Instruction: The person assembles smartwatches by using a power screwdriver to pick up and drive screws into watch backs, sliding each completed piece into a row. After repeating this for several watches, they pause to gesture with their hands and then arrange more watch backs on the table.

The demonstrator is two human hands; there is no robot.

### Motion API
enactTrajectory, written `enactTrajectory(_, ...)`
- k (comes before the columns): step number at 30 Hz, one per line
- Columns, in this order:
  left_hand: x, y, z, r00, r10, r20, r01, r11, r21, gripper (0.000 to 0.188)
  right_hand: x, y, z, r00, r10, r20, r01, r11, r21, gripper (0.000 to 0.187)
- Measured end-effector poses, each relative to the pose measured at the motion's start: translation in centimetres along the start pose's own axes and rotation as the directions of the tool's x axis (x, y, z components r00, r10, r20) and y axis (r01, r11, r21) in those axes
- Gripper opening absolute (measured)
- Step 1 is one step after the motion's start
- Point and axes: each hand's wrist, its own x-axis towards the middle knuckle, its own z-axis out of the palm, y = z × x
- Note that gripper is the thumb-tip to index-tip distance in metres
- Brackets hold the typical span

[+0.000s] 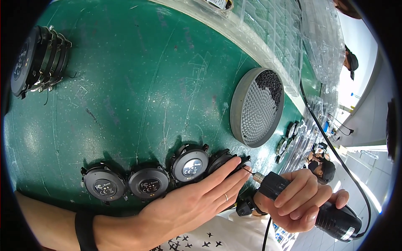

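Note:
My right hand (303, 201) is wrapped round a black corded electric screwdriver (272, 186). Its thin bit points left, at the edge of a dark round watch case (220, 160), close to my left fingertips. With fingers stretched out, my left hand (197, 205) lies over the right end of a row of watch cases and partly covers the ones there. Further left in that row, back side up, are a case with a shiny label (190, 164) and two black cases, one in the middle (148, 183) and one at the left end (104, 184).
A round grey dish (238, 113) with a dimpled floor holds small dark screws at its far side. More watch cases stand in a stack (42, 62) at far left. Clear plastic trays (268, 29) line the far edge of the green tabletop (125, 83). The screwdriver cord (331, 142) hangs at right.

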Motion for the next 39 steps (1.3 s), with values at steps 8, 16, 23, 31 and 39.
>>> enactTrajectory(8,0.2,0.3,0.1,1.0,-0.017,0.003,0.017,1.0,-0.008,0.055,-0.2,0.0,-0.1,1.0,0.003,0.024,-0.003,1.0,0.009,0.039)
enactTrajectory(16,0.0,0.0,-0.1,1.0,0.0,0.005,0.0,1.0,-0.004,0.055,-0.3,0.1,0.8,0.999,0.032,0.033,-0.032,0.999,0.008,0.038)
enactTrajectory(23,0.3,-1.0,-1.1,0.998,0.03,0.052,-0.032,0.999,0.025,0.053,-0.4,0.4,0.5,0.997,0.052,0.06,-0.053,0.998,0.025,0.037)
enactTrajectory(31,0.7,-0.8,-0.7,0.998,0.033,0.054,-0.033,0.999,-0.006,0.051,-0.8,0.6,-0.2,0.997,0.031,0.074,-0.036,0.997,0.062,0.043)
enactTrajectory(39,0.9,-0.7,-0.7,0.998,0.026,0.063,-0.027,1.0,0.002,0.053,2.1,-0.7,-3.5,0.788,0.235,0.569,-0.352,0.93,0.103,0.082)
